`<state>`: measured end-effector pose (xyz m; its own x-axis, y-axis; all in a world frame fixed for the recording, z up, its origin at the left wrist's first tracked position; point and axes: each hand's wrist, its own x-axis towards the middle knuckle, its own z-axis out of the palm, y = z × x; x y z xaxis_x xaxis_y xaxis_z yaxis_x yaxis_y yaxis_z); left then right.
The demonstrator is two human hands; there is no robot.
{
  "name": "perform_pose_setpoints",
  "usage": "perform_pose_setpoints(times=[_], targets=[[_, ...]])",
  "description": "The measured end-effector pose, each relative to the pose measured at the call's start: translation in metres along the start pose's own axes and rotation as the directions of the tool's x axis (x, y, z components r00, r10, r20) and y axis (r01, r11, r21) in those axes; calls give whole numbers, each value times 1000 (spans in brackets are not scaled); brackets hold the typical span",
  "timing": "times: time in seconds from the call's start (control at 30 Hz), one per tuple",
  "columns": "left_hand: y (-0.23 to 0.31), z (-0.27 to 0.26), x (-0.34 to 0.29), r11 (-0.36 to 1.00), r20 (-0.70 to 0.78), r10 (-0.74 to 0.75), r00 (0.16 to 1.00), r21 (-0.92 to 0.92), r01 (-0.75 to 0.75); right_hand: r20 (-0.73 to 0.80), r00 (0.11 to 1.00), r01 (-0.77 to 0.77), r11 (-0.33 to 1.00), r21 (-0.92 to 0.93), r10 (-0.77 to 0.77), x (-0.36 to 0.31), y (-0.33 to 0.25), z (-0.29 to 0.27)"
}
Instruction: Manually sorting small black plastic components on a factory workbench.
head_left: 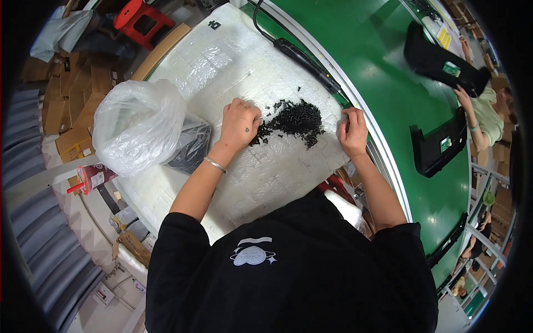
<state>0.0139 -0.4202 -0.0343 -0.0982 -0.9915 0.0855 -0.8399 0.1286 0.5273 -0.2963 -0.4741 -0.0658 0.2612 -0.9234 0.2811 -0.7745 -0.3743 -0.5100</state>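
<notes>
A heap of small black screws (300,119) lies on a pad wrapped in clear plastic (222,61). My left hand (240,123) rests at the left edge of the heap, fingers curled down and closed; what they pinch, if anything, is hidden. At the pad's right edge, my right hand (353,133) has its fingers bent and closed, with whatever is in them too small to make out. A black power screwdriver (305,62) with a cable lies along the pad's far right edge, its tip ending close to my right fingers.
Left of my left arm are an open clear plastic bag (139,127) and a dark bagged bundle (191,147). A green work surface (372,61) runs along the right, bearing black molded parts (441,144). Another person's hand (463,99) touches one black housing (438,61).
</notes>
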Motion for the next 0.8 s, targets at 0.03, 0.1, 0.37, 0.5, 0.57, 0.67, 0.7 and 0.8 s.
perform_pose_setpoints(times=[0.03,0.1,0.37,0.5,0.57,0.67,0.7,0.8], targets=[[1,-1,2,998,-23,47,999,33,-46,7,1000,2,1000,-3,-2,0,-1,0],[-2,1,3,997,9,42,999,56,-43,5,1000,5,1000,-9,-4,0,-2,-1],[0,4,-5,993,28,98,995,61,-99,31,1000,-1,998,-59,3,-6,-2,1],[-8,7,3,986,14,165,986,27,-166,14,999,37,997,-70,-36,-1,4,3],[-9,6,13,991,-13,128,992,-43,-128,16,999,46,995,-88,-44,1,-1,-1],[-10,8,20,989,-71,80,994,-122,-88,22,999,32,994,-109,-29,3,-2,0],[-9,6,20,984,-127,70,989,-151,-89,25,999,27,994,-109,-24,1,-3,2],[0,7,7,987,-158,32,987,-150,-56,48,999,5,996,-88,-1,0,1,4]])
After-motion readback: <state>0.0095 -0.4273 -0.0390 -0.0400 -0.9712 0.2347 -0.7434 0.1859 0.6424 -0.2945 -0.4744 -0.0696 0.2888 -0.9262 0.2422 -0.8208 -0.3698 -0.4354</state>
